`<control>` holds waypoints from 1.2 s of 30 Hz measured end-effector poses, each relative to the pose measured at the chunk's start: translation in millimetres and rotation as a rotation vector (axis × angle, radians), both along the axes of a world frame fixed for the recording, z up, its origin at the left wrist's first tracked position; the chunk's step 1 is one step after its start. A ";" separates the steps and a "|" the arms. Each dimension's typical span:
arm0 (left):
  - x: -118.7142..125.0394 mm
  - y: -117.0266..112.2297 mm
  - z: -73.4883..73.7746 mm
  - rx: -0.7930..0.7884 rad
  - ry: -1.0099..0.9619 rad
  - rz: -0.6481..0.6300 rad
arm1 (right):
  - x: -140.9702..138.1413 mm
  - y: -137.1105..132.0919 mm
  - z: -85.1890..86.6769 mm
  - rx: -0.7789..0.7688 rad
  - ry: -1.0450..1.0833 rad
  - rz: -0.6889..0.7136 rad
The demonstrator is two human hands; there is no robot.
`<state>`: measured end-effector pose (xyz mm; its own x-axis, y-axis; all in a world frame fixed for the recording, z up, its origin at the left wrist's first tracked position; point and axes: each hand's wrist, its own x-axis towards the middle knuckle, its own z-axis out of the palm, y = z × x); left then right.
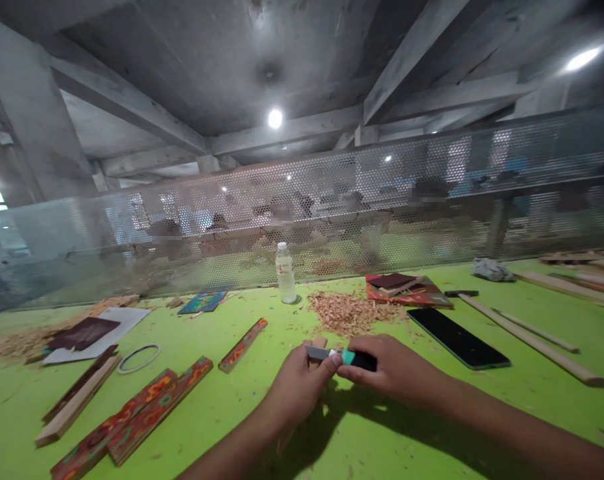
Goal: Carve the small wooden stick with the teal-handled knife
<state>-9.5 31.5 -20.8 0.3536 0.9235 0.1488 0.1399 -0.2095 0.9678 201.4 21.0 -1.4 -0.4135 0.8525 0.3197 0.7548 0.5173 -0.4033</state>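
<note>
A bright green table (207,407) bears wood shavings (347,315), an upright bottle (285,277), a phone (457,339), a hammer (532,339) and painted wooden strips (165,407).

Readable text: none in view
Bottle (285,277): red print on front, looks like lettering, too small and blurred to read
Knife (351,358): no marking legible
Phone (459,338): screen dark, no characters legible
Painted strips (162,408): coloured patterns, no letters made out
Blue card (203,301): multicoloured pattern, nothing legible
Red board (435,294): small light mark near right end, unclear
</note>
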 end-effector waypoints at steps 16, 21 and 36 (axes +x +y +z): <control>0.0 -3.1 6.5 0.019 0.058 -0.015 | 0.4 0.8 -1.8 -0.022 0.006 0.008; -1.4 -1.1 5.5 0.035 0.067 -0.037 | 0.1 -0.8 0.3 -0.037 0.006 0.003; 2.7 -2.4 4.1 -0.014 0.032 0.035 | -1.0 -0.3 -1.3 -0.029 0.005 -0.034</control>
<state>-6.8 29.1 -16.7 0.3253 0.9373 0.1249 0.1777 -0.1904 0.9655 200.4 20.8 -2.7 -0.3823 0.8751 0.2968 0.7697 0.4793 -0.4217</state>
